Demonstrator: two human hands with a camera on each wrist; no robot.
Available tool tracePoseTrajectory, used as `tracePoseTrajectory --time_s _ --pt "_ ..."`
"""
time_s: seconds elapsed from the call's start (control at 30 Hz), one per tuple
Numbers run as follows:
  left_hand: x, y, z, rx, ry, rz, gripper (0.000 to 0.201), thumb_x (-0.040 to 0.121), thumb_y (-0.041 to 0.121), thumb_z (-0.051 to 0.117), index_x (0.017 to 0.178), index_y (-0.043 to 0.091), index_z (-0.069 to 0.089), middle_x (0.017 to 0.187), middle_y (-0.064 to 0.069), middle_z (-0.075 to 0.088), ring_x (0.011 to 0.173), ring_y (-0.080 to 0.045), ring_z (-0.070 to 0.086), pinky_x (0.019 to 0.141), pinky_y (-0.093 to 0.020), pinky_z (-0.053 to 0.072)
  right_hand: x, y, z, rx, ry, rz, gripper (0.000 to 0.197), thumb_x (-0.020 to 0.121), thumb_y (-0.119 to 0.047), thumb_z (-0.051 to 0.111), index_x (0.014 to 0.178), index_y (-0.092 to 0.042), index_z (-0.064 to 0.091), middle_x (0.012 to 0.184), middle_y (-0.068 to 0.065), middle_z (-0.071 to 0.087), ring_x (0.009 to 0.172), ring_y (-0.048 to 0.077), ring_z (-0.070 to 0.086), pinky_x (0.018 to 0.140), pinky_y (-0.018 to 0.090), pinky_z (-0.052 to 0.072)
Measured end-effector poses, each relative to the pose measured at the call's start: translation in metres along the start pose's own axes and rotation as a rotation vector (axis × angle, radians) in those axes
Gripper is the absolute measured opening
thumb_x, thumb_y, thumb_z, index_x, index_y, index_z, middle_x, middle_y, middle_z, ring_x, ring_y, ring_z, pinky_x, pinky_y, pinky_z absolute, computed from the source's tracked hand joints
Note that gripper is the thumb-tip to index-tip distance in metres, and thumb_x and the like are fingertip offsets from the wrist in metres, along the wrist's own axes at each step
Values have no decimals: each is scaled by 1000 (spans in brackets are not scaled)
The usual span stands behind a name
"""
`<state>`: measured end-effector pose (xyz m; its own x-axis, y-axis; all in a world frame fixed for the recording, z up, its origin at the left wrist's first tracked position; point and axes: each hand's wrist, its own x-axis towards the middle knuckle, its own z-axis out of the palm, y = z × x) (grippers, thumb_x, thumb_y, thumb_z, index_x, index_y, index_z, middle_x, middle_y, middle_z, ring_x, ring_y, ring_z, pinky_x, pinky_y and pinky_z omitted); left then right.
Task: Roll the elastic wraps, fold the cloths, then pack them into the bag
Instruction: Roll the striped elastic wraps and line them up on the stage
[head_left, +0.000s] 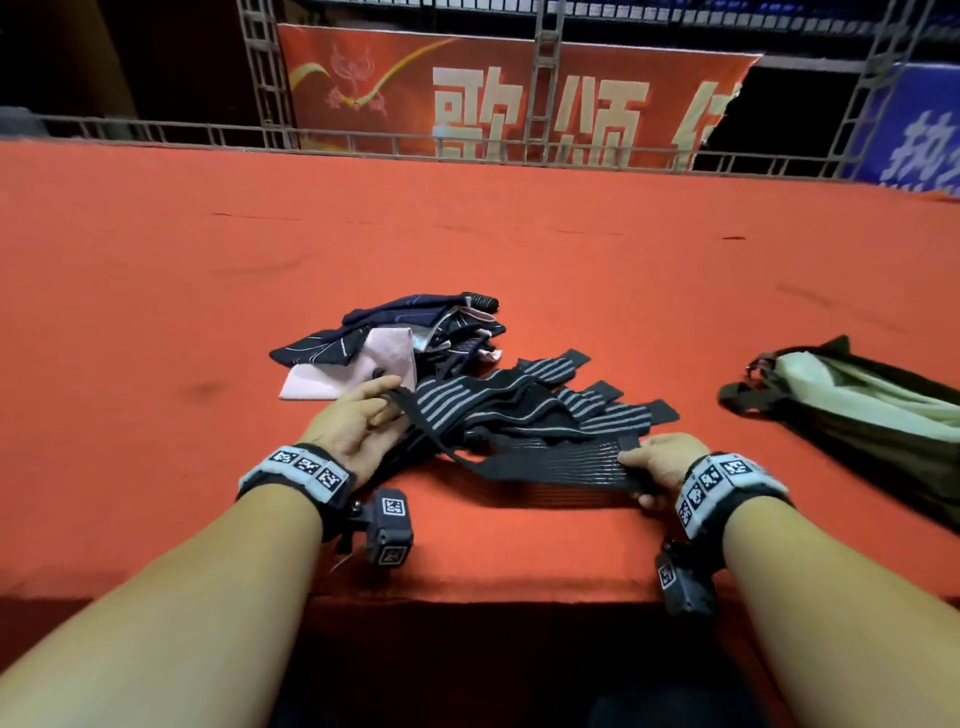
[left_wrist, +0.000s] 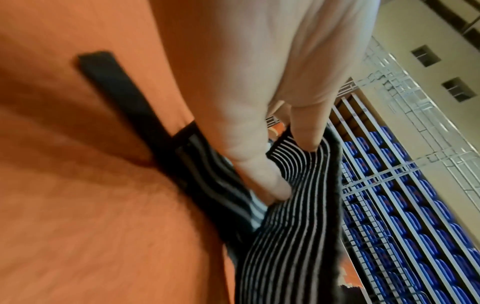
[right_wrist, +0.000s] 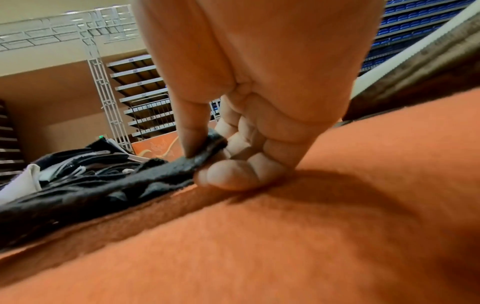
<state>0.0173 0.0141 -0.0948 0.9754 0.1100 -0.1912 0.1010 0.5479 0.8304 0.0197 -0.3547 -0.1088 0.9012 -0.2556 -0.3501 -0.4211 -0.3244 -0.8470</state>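
Note:
A black elastic wrap (head_left: 550, 465) with thin grey stripes stretches low over the red table (head_left: 156, 291) between my hands. My left hand (head_left: 382, 408) pinches its narrow striped part (left_wrist: 298, 216) between thumb and finger (left_wrist: 307, 135). At the other end, my right hand (head_left: 631, 478) pinches the black end tab (right_wrist: 207, 150), thumb on top and curled fingers (right_wrist: 228, 176) beneath. More striped wraps (head_left: 561, 405) lie tangled just behind. Unfolded navy and pink cloths (head_left: 415, 325) sit in a heap beyond them. The open olive bag (head_left: 862, 415) lies at the right.
The table's front edge (head_left: 467, 597) runs just below my wrists. A metal railing (head_left: 363, 140) and a red banner (head_left: 493, 93) stand behind the far edge. Bare red cloth stretches left of the heap and between the wraps and the bag.

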Motion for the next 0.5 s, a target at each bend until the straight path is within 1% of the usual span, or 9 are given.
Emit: tracePoseTrajectory --time_s 0.03,0.1,0.17,0.23,0.27,0.37,0.43,0.47,0.5 --pt "-1 -7 2 -55 -2 -15 36 97 -14 40 116 5 64 92 -18 75 85 -24 75 89 -39 60 1 5 1 -3 -7 3 20 87 -6 73 74 -10 57 61 12 61 45 22 55 40 24 45" --pt "-4 -18 5 -101 -9 -28 40 98 -10 36 118 9 65 106 -19 74 99 -31 73 90 -43 60 4 12 2 -16 -16 -2 24 87 -8 73 71 -9 55 57 11 58 45 21 52 38 22 41" --pt "-4 -26 12 -65 5 -11 44 98 -8 33 111 14 69 107 -14 76 99 -30 72 92 -44 57 5 15 1 -36 -32 -9 23 88 -10 73 72 -8 56 53 10 58 44 21 49 38 21 39" --pt "-3 -29 22 32 -1 14 43 95 -5 36 104 18 72 106 -10 76 93 -25 71 90 -43 55 6 17 -1 -25 -49 -7 24 89 -9 72 73 -8 54 52 10 57 39 20 47 36 20 38" --pt "-4 -30 29 83 -21 23 42 95 -4 39 103 19 73 105 -9 76 89 -23 71 86 -40 56 5 18 -3 -2 -60 -4 25 90 -9 71 72 -8 53 54 9 57 38 18 47 35 21 40" --pt "-8 -35 55 229 -153 21 36 93 -6 43 106 13 70 99 -9 76 79 -17 72 65 -28 56 4 23 -6 64 -75 -5 28 88 -11 74 69 -10 53 59 4 56 46 16 54 41 24 49" --pt "-13 -42 75 325 -259 -1 31 92 -9 46 107 6 68 83 -8 73 62 -12 66 52 -21 50 5 29 -8 147 -86 -5 28 89 -10 73 69 -11 53 59 3 55 52 16 54 43 22 51" --pt "-13 -48 85 389 -312 -11 28 92 -10 48 108 3 68 75 -7 68 55 -9 60 49 -19 48 6 32 -9 181 -92 -8 27 89 -10 73 70 -11 54 63 5 54 53 17 55 42 22 51" --pt "-12 -53 93 477 -366 -23 26 92 -10 52 109 0 68 72 -7 63 54 -9 56 51 -19 48 6 34 -10 200 -97 -17 25 89 -9 73 72 -10 56 68 8 54 53 17 55 42 22 51"
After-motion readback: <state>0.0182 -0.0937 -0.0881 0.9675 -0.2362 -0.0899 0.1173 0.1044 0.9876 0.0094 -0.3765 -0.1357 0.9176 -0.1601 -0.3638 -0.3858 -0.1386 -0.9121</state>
